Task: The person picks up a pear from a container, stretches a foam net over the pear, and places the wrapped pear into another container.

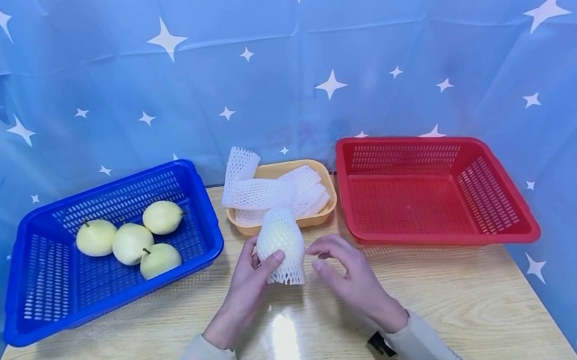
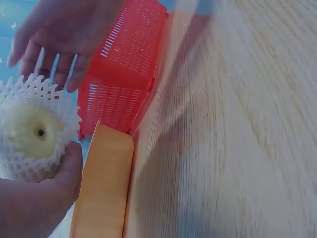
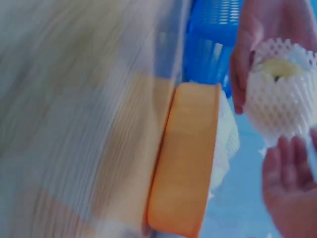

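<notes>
A person's two hands are working above a light wood surface (image 1: 480, 300), in front of a blue curtain (image 1: 261, 19) patterned with white stars. The left hand (image 1: 246, 289) is holding a pale yellow-green pear (image 2: 34, 124) inside a white foam net (image 1: 289, 272), its thumb lying across the near side and its fingers curving around the other. The right hand (image 1: 353, 274) is holding nothing; its fingers are bending loosely just beside the net, and whether a fingertip is touching it is hard to tell. The wrapped pear is sitting in the middle, in front of a small orange tray (image 1: 323, 217) carrying more foam nets (image 1: 262, 192). On the left, a blue basket (image 1: 105, 284) is holding four bare pears (image 1: 132, 243); on the right, a red basket (image 1: 406, 198) is standing with its mesh floor showing.

The pear is probably feeling firm and fairly weighty, with smooth skin that could be slipping inside its cover and bruising if squeezed hard. The net is looking light, stretchy and easily torn. The safest hold is likely cupping the pear's widest part through the foam, leaving the loose net ends unburdened.
</notes>
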### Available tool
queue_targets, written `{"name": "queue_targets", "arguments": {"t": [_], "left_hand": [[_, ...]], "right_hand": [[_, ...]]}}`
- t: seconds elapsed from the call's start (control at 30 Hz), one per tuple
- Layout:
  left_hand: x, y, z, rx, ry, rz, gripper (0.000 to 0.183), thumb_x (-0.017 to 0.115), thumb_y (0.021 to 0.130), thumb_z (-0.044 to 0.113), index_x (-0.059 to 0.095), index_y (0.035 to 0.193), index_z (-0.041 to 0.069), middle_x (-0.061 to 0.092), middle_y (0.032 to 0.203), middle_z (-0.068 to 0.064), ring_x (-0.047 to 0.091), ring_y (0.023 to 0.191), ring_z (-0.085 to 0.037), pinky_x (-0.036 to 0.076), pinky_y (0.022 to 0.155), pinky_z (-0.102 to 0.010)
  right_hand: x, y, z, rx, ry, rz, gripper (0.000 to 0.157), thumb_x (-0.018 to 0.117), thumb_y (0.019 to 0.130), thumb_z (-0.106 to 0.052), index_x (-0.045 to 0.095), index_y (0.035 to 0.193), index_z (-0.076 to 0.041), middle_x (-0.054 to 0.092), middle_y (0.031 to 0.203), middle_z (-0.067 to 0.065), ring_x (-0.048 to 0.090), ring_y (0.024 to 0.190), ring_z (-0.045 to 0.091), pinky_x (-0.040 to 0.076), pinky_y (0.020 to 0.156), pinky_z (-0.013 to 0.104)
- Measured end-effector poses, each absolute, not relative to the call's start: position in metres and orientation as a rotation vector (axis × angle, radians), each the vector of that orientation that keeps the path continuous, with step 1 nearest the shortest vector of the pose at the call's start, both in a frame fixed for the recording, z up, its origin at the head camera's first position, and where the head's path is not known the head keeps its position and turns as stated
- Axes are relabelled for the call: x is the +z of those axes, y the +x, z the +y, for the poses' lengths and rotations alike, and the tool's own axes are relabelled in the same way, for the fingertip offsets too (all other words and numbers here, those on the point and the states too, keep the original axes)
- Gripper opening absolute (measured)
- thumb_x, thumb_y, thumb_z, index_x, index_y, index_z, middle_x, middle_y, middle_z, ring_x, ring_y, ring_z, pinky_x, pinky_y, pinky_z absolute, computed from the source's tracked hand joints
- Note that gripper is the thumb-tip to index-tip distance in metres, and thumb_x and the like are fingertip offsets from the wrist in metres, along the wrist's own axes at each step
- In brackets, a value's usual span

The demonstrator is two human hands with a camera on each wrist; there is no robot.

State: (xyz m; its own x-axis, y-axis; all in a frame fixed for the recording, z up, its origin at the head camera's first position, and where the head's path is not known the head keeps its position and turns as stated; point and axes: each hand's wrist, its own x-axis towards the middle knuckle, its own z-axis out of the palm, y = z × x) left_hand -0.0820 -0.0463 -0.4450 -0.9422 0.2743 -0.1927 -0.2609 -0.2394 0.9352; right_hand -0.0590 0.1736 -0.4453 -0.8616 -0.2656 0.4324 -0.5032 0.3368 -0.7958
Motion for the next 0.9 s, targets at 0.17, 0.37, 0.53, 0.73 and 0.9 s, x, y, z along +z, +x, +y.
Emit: {"name": "queue_targets", "arguments": {"t": [0.17, 0.37, 0.53, 0.73, 0.9], "left_hand": [[-0.444, -0.082, -0.045, 2.144, 0.068, 1.847, 0.068, 0.07, 0.097, 0.024, 0.037, 0.155, 0.009, 0.06, 0.139, -0.02, 0.062, 0.12, -0.027, 0.053, 0.098, -0.035], [-0.443, -0.08, -0.045, 2.108, 0.158, 1.925, 0.073, 0.072, 0.098, 0.023, 0.035, 0.159, 0.01, 0.055, 0.146, -0.02, 0.06, 0.126, -0.032, 0.054, 0.1, -0.035], [-0.443, -0.077, -0.05, 2.149, 0.239, 1.883, 0.065, 0.054, 0.106, 0.023, 0.027, 0.163, 0.006, 0.046, 0.153, -0.025, 0.053, 0.134, -0.037, 0.049, 0.107, -0.04], [-0.44, -0.075, -0.057, 2.254, 0.354, 1.742, 0.06, 0.048, 0.106, 0.017, 0.026, 0.16, 0.003, 0.031, 0.163, -0.022, 0.037, 0.147, -0.041, 0.042, 0.115, -0.041], [-0.443, -0.073, -0.056, 2.218, 0.638, 1.922, 0.068, 0.062, 0.096, -0.005, 0.035, 0.157, 0.003, 0.031, 0.165, -0.017, 0.033, 0.15, -0.037, 0.039, 0.116, -0.041]], "right_hand": [[-0.439, -0.065, 0.164, 1.98, 0.384, -2.394, 0.04, 0.051, 0.11, -0.022, 0.053, 0.145, -0.002, 0.057, 0.141, 0.016, 0.06, 0.125, 0.031, 0.055, 0.099, 0.048], [-0.435, -0.072, 0.153, 2.42, 0.222, -2.377, 0.059, 0.04, 0.113, -0.038, 0.027, 0.163, -0.009, 0.037, 0.161, 0.016, 0.049, 0.138, 0.037, 0.045, 0.11, 0.054], [-0.436, -0.076, 0.148, 2.601, 0.161, -2.277, 0.061, 0.037, 0.113, -0.04, 0.021, 0.164, -0.01, 0.041, 0.156, 0.019, 0.048, 0.137, 0.031, 0.043, 0.112, 0.048], [-0.435, -0.078, 0.147, 2.779, 0.093, -2.058, 0.057, 0.037, 0.113, -0.035, 0.024, 0.161, -0.008, 0.052, 0.142, 0.017, 0.055, 0.126, 0.019, 0.051, 0.101, 0.036], [-0.432, -0.079, 0.146, 2.835, 0.019, -1.942, 0.058, 0.04, 0.111, -0.038, 0.027, 0.16, -0.009, 0.055, 0.139, 0.014, 0.058, 0.124, 0.018, 0.053, 0.099, 0.035]]}}
